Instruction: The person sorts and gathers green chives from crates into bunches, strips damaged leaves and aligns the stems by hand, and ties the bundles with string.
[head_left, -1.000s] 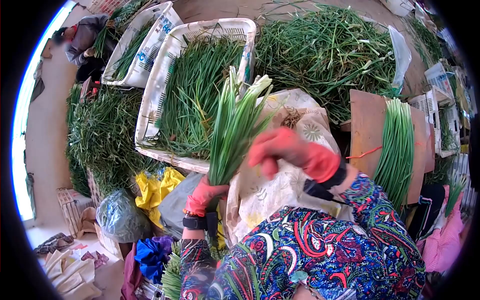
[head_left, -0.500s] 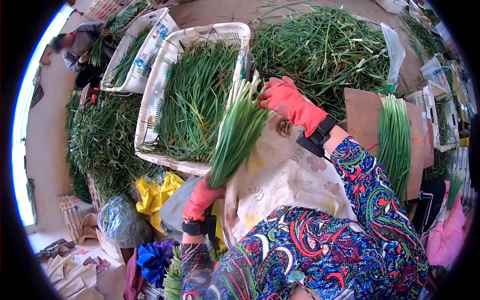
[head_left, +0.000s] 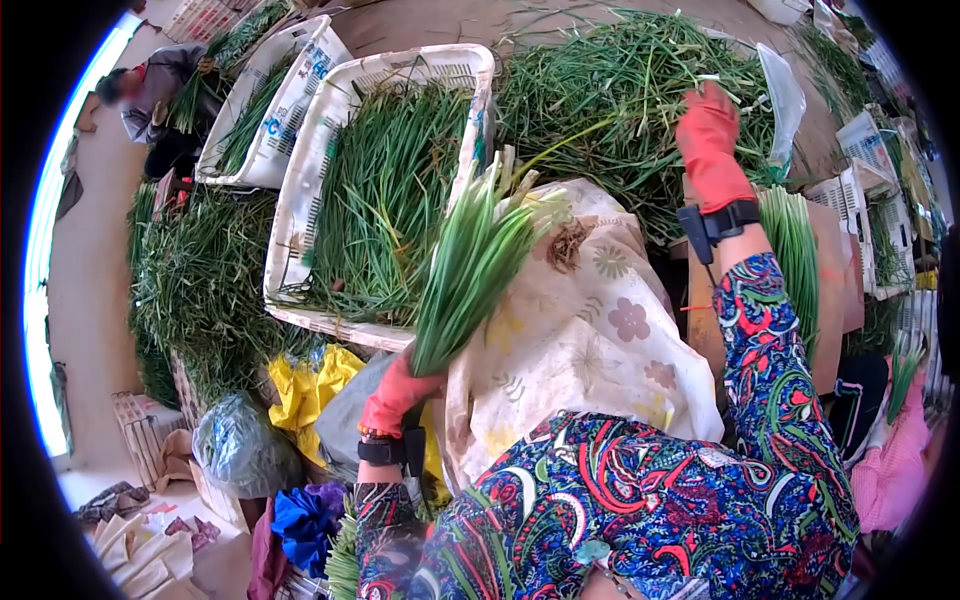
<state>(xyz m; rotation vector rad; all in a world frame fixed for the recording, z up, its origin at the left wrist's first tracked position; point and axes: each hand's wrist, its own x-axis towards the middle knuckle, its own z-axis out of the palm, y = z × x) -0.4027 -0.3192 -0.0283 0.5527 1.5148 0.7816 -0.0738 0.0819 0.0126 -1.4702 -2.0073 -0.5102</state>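
Note:
In a red glove, my left hand [head_left: 400, 390] is wrapped round the lower part of a bunch of green stalks [head_left: 465, 265], whose pale ends point up and to the right. My right hand [head_left: 708, 130], also gloved in red, is raised over the loose green pile [head_left: 620, 100], its fingers pinched on a stalk with a pale end; a long yellowish stem stretches left from near it. A flowered cloth [head_left: 590, 340] covers my lap, with a small clump of brown roots [head_left: 566, 246] on it.
A white crate [head_left: 283, 225] of green stalks stands ahead on the left. On the right, a neat bundle [head_left: 792, 250] lies on a brown board [head_left: 830, 290]. Another person [head_left: 165, 85] handles stalks at the upper left. Yellow plastic [head_left: 310, 395] lies at left.
My right hand has moved from the bunch's pale ends up and right to over the loose pile, with a stalk. My left hand keeps its hold on the bunch.

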